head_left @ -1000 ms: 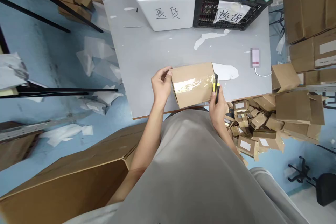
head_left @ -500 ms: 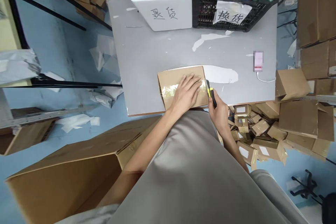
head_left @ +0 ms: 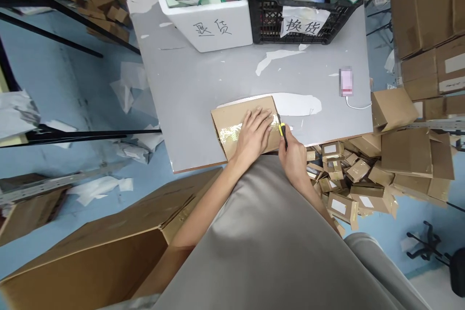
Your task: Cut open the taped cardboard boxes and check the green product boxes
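A brown cardboard box (head_left: 232, 111) with shiny clear tape across its top lies near the front edge of the grey table (head_left: 196, 82). Flat on its top, fingers stretched out, rests my left hand (head_left: 253, 135). My right hand (head_left: 293, 155) is wrapped round a yellow and black utility knife (head_left: 282, 129). The knife's tip meets the right edge of the box, close to the end of the tape strip. How far the blade enters the box I cannot tell.
At the table's back stand a white bin (head_left: 225, 24) and a black crate (head_left: 269, 19) holding green-and-white boxes. A phone (head_left: 346, 81) with a cable lies on the right. A large open carton (head_left: 119, 223) stands lower left; small cartons (head_left: 358, 170) are heaped right of the table.
The camera view has shifted and tilted slightly. The knife in my right hand has come in against the box's right edge. My left hand stays flat on the box.
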`<state>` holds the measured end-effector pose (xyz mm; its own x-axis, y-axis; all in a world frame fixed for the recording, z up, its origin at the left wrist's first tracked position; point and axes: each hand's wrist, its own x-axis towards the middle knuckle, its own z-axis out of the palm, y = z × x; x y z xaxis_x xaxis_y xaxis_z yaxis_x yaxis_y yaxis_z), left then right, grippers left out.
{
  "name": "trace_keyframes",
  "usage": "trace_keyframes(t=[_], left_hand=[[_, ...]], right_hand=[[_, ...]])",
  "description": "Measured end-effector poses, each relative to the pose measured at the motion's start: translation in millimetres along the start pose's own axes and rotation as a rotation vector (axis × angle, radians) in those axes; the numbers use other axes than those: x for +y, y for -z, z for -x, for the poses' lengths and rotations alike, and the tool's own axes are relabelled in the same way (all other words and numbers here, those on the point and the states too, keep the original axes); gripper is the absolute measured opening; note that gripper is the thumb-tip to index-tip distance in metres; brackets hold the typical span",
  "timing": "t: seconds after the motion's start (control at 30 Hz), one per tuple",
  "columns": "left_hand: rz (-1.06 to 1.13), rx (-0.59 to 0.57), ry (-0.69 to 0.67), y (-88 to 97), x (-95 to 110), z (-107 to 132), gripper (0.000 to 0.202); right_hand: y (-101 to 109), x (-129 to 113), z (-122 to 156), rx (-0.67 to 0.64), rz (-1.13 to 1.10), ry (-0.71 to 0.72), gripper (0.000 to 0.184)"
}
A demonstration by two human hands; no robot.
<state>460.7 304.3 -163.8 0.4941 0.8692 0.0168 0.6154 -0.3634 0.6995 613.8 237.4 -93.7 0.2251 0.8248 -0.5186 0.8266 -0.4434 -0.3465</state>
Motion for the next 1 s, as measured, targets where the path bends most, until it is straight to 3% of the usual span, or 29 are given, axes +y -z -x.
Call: trace_keyframes(t=[0.37, 0.5, 0.67, 0.83, 0.9, 1.0], left_hand=[[0.053, 0.022, -0.012, -8.2, -7.7, 4.6, 0.041], [0.041, 0.024, -0.016, -11.9, -9.1, 7.5, 0.042], [0.024, 0.012, -0.031, -10.8, -8.3, 11.7, 0.047], [0.035, 0.015, -0.031, -7.7, -7.8, 11.0, 0.044], [0.052, 0.041, -0.036, -4.1, -7.4, 10.7, 0.042], [0.073, 0.122, -0.012, 9.3, -6.6, 15.2, 0.042]], right_hand=[[21.0, -43.8, 1.8, -0.093, 0.248, -0.091, 0.062], [21.2, -44.7, 13.4, -0.134, 0.304, -0.109, 0.061], [9.7, -31.2, 37.8, -0.165, 0.322, -0.162, 0.064], [18.9, -4.3, 52.7, -0.07, 0.258, -0.105, 0.058], [16.8, 19.8, 38.1, 0.064, 0.214, -0.116, 0.06], [-9.3, 65.9, -15.7, 0.253, 0.141, -0.184, 0.064]])
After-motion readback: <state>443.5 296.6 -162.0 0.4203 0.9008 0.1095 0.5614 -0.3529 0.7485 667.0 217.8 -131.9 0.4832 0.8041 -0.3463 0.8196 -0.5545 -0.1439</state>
